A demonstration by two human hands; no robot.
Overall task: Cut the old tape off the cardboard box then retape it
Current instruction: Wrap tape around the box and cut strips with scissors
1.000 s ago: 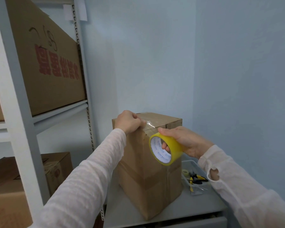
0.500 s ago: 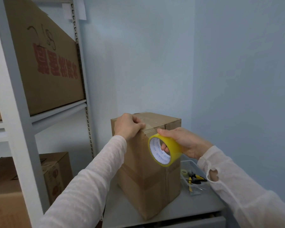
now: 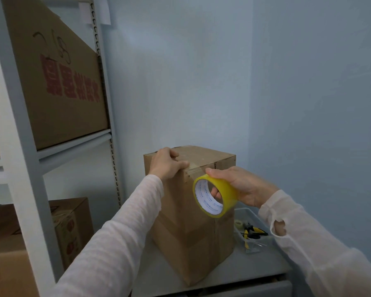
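Note:
A tall brown cardboard box [image 3: 191,232] stands on a grey cabinet top [image 3: 244,269]. My left hand [image 3: 166,165] lies over the box's top near edge, thumb pressing the tape end down at the corner. My right hand [image 3: 240,185] grips a yellow roll of tape [image 3: 214,196], thumb on its rim and fingers through its core. The roll sits against the box's front corner just below the top, with a short clear strip running from it up onto the lid.
A clear plastic tray [image 3: 253,230] with yellow-handled pliers and a small tape roll sits right of the box. A white metal shelf rack [image 3: 24,146] stands at the left, holding large cardboard boxes [image 3: 58,82]. Pale blue walls close in behind and to the right.
The roll has moved down along the box's front corner, drawing the tape tighter over the top edge. My left hand has slid slightly to the left on the top.

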